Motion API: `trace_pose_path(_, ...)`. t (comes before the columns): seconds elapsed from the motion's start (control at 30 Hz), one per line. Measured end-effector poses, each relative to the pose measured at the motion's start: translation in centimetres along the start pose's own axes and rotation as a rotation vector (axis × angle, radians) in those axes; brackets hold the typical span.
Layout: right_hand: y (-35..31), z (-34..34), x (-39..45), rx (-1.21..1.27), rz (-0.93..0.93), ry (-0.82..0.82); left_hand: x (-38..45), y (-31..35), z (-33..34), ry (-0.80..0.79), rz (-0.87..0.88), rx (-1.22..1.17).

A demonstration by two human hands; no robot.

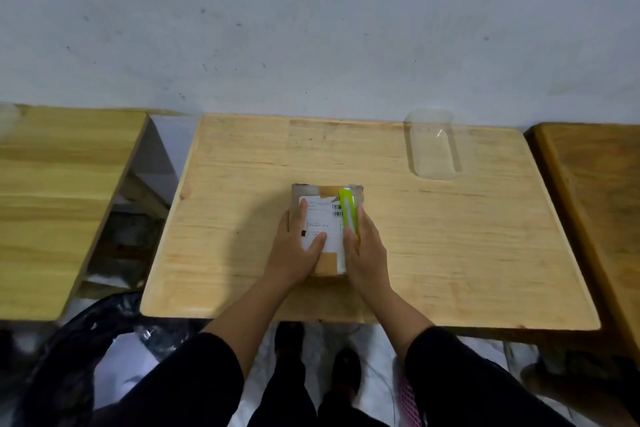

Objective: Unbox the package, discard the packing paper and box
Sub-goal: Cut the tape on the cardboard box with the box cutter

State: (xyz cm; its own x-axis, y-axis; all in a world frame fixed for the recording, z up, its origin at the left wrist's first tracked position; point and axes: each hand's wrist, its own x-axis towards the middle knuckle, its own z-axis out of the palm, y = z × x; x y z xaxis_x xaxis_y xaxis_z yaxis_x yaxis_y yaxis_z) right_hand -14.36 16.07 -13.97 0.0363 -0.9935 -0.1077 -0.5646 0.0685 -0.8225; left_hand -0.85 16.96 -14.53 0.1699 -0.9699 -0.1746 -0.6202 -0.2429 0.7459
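Observation:
A small cardboard package (322,215), taped and bearing a white shipping label, lies flat in the middle of the wooden table (450,236). My left hand (294,253) grips its left side, fingers along the edge and thumb on the label. My right hand (365,250) rests on the package's right side and holds a lime-green utility knife (348,210) that points away from me along the top of the box. The near end of the package is hidden under both hands.
A clear plastic tray (433,149) lies at the table's far right, close to the grey wall. Other wooden tables stand to the left (62,201) and right (602,204). A black rubbish bag (69,357) sits open on the floor at lower left.

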Motion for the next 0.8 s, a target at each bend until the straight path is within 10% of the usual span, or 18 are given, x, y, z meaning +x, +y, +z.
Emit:
trace_pose_path(0.57,-1.3,-3.7,0.3,-0.186,-0.039,0.093,0.0,-0.1,0.2,-0.002,0.016,-0.024)
trace_pose_path(0.8,-3.3,-4.1,1.2,0.241,0.135,-0.262,0.4,-0.8,0.7,0.047,0.023,-0.069)
